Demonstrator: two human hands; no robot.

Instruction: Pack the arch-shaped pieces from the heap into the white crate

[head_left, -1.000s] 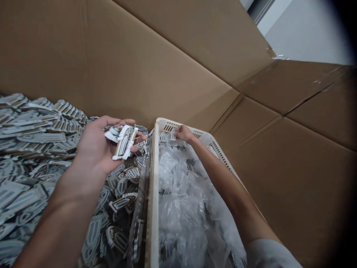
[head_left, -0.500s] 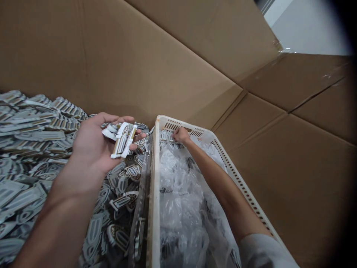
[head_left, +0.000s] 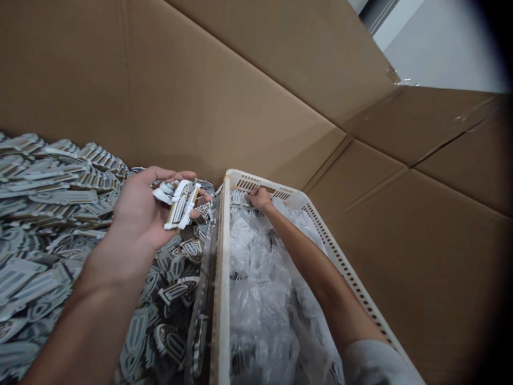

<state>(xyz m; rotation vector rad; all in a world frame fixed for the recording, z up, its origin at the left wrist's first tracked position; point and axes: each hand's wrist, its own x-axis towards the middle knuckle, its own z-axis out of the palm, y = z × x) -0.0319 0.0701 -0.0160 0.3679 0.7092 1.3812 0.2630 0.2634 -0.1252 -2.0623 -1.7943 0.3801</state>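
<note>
My left hand point(head_left: 160, 206) is palm up with a few white arched pieces point(head_left: 182, 204) with gold-brown trim lying in it, fingers curled around them. It hovers over a big heap of the same pieces point(head_left: 52, 195), left of a white plastic basket point(head_left: 223, 267). My right hand point(head_left: 259, 199) reaches inside the basket's far end, fingers bent together at white pieces point(head_left: 237, 198) there. Whether it grips one is too small to tell. Crumpled clear plastic bags point(head_left: 260, 299) fill much of the basket below my right forearm.
Tall brown cardboard walls point(head_left: 224, 101) rise behind and to the right of the heap and basket. Clear tape point(head_left: 409, 82) sticks to a cardboard corner at the upper right. The basket's slotted right rim runs alongside my right arm.
The view has shifted slightly. My left hand, still holding the pieces, sits a little further right and lower. My right hand stays at the basket's far end.
</note>
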